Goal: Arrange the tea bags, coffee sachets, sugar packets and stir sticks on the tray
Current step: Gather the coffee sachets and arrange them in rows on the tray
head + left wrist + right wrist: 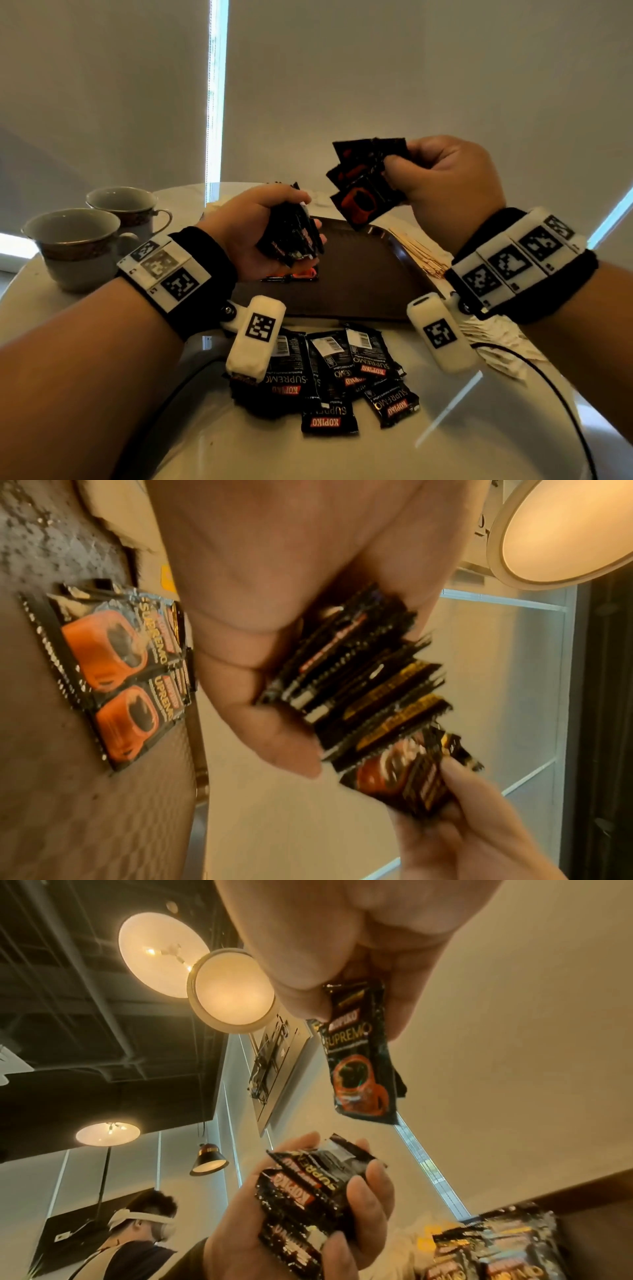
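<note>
My right fingers (394, 168) pinch fanned sachets (366, 181), left hand (260, 233) grips a stack (294, 236); loosening could spill either below.

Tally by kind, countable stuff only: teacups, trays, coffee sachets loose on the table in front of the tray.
Teacups: 2
Tray: 1
Loose coffee sachets: 5 showing, overlapped, so more may hide
Total: 8
</note>
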{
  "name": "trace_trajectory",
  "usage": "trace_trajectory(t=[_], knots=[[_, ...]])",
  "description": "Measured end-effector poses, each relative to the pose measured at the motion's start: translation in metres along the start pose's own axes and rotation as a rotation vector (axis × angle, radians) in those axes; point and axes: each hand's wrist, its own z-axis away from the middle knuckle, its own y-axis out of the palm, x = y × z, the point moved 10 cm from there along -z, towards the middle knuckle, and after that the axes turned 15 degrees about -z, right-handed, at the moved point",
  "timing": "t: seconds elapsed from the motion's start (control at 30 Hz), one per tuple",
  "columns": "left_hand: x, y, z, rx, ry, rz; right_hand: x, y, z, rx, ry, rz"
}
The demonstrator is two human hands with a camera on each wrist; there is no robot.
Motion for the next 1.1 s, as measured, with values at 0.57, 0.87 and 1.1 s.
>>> trace_trajectory(t=[0.57,0.87,1.1], knots=[[-0.028,-0.014,-0.004,0.043,0.233,0.162,-0.027,0.105,0.017,0.473,-0.044,0.0],[-0.022,0.017,0.002,0.237,0.239,0.082,-0.027,0.118,0.018,0.615,-0.004,-0.042],[-0.03,-0.037,-0.006,-0.054,0.271,0.079,-0.033,0.087,0.029,0.536,0.094,0.14]])
